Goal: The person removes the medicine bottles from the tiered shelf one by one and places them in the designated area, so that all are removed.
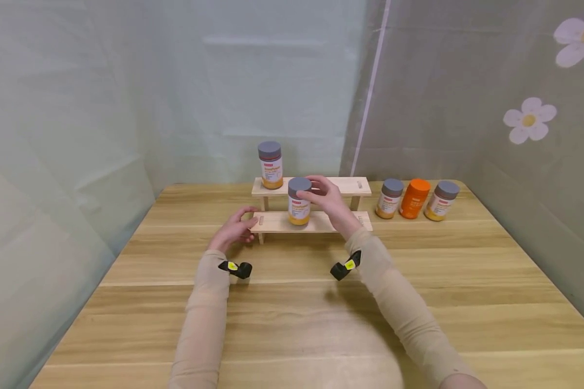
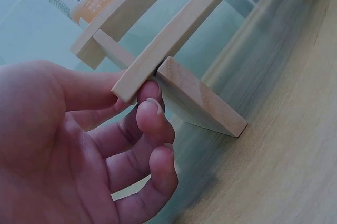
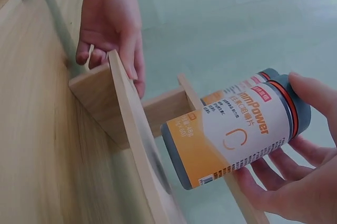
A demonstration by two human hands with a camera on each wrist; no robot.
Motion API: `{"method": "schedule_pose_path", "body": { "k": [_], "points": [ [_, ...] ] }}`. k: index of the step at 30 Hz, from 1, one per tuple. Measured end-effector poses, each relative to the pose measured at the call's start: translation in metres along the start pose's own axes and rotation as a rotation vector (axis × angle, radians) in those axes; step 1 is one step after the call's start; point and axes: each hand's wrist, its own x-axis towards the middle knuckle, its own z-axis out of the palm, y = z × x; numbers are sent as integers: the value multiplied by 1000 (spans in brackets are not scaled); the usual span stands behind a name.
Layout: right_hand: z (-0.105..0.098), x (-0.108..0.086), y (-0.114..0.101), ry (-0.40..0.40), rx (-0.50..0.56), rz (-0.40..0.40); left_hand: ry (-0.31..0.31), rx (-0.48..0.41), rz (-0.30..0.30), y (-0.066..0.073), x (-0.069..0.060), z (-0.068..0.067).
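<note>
My right hand [image 1: 332, 204] grips a supplement bottle [image 1: 299, 209] near its grey cap, thumb on one side and fingers on the other. The bottle [image 3: 226, 129] has a white and orange label. Its base hangs slightly above the lower board of a two-step wooden rack [image 1: 328, 222], and its shadow falls on that board. At the rack's left end, my left hand [image 1: 233, 229] pinches the lower board's corner [image 2: 129, 84], with the other fingers curled below. A matching bottle [image 1: 271, 168] stands upright on the upper board's left end.
On the table [image 1: 292, 324], right of the rack, stand a grey-capped bottle [image 1: 389, 200], an orange bottle [image 1: 415, 200] and another grey-capped bottle [image 1: 441, 201]. Pale curtains [image 1: 272, 81] hang behind the table, with a flower-printed one [image 1: 530, 178] on the right.
</note>
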Motion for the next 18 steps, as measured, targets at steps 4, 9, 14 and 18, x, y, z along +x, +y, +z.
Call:
{"method": "schedule_pose_path", "body": {
  "k": [4,9,14,18],
  "points": [
    [-13,-4,-1,18,-5,3,0,7,-8,1,-1,-1],
    [-32,-8,1,33,-19,-36,-7,4,-15,2,-2,0],
    [-53,-15,1,57,-52,-49,-16,3,-16,3,-2,-1],
    [-68,-21,1,94,-57,-45,-11,14,-17,2,-1,-1]
  ]
}}
